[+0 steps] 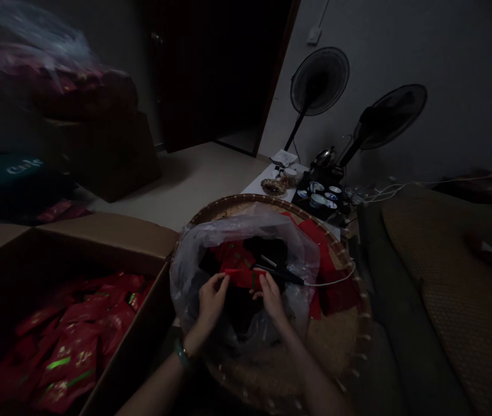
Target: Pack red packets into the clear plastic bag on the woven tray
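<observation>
Between my two hands I hold a small red packet [241, 278] with a green band, stretched level over an open clear plastic bag [194, 245]. My left hand [212, 297] pinches its left end, and my right hand [271, 293] pinches the right end. Dark contents and another red packet [231, 253] show inside the bag. Just beyond my right hand lies a black handheld tool [287, 274] with a thin metal tip and a white cord; its exact kind is hard to make out. The bag sits in a round woven bamboo tray [336, 341].
Flat red packets [336, 289] lie on the tray's right side. A cardboard box [131, 335] of filled red packets stands at left. Behind are a low table with cups [317, 200], two fans [319, 81], and a bagged heap on a carton [111, 153]. A woven-covered seat [454, 266] is at right.
</observation>
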`<action>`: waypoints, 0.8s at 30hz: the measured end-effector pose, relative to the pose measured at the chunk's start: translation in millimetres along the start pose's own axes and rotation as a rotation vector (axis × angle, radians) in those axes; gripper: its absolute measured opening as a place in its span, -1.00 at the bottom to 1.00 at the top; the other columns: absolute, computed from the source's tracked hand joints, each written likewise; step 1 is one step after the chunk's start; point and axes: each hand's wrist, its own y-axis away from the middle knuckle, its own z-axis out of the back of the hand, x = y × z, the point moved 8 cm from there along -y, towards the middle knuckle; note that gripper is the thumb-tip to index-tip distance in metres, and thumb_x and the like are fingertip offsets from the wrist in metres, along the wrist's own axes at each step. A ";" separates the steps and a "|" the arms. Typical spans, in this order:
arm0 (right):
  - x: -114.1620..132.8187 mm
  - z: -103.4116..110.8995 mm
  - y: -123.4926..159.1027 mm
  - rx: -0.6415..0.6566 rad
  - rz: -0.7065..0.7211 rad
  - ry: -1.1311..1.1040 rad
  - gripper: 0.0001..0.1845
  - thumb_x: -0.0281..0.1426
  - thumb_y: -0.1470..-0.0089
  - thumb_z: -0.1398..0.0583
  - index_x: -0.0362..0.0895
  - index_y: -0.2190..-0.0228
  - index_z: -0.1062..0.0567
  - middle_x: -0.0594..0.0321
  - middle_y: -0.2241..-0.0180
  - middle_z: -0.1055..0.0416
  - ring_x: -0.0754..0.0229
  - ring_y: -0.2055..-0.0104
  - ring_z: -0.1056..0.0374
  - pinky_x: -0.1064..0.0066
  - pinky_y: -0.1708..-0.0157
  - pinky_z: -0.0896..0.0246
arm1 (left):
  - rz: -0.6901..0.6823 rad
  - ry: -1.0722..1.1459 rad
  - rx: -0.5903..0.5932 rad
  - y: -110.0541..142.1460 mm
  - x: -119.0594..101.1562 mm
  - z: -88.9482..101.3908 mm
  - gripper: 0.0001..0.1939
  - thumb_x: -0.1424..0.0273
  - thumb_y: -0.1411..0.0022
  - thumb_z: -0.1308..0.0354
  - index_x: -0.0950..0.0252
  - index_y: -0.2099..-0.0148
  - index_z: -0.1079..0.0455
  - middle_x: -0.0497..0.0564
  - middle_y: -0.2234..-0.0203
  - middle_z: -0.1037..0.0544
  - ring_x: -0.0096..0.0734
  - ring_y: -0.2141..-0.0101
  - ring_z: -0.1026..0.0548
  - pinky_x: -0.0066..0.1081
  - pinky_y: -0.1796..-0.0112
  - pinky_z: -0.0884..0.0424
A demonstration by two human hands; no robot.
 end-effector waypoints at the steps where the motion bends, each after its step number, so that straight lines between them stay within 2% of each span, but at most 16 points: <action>1: 0.4 -0.1 0.2 0.002 0.000 0.001 -0.45 -0.01 0.11 -0.13 -0.17 0.21 -0.38 0.19 0.39 -0.44 0.33 0.63 -0.32 0.57 0.75 -0.15 | -0.002 0.000 0.001 -0.1 0.1 -0.1 -0.70 0.19 -0.07 -0.09 0.31 0.29 -0.46 0.02 0.42 -0.56 -0.34 0.40 -0.48 -0.45 0.37 -0.36; 13: 0.8 0.4 0.2 -0.011 -0.008 0.026 -0.44 0.00 0.12 -0.13 -0.18 0.21 -0.39 0.25 0.47 -0.42 0.33 0.63 -0.30 0.56 0.74 -0.15 | 0.010 0.096 0.018 0.5 -0.6 -2.8 -0.70 0.22 -0.05 -0.11 0.33 0.25 -0.44 0.05 0.39 -0.56 -0.32 0.36 -0.49 -0.42 0.31 -0.37; 24: -0.8 0.8 0.7 -0.008 -0.010 0.033 -0.45 0.01 0.11 -0.12 -0.15 0.21 -0.40 0.25 0.47 -0.43 0.32 0.63 -0.30 0.55 0.74 -0.15 | 0.010 0.077 0.004 1.3 -2.6 -0.3 -0.70 0.23 -0.04 -0.12 0.33 0.25 -0.46 0.04 0.40 -0.57 -0.32 0.36 -0.50 -0.41 0.32 -0.38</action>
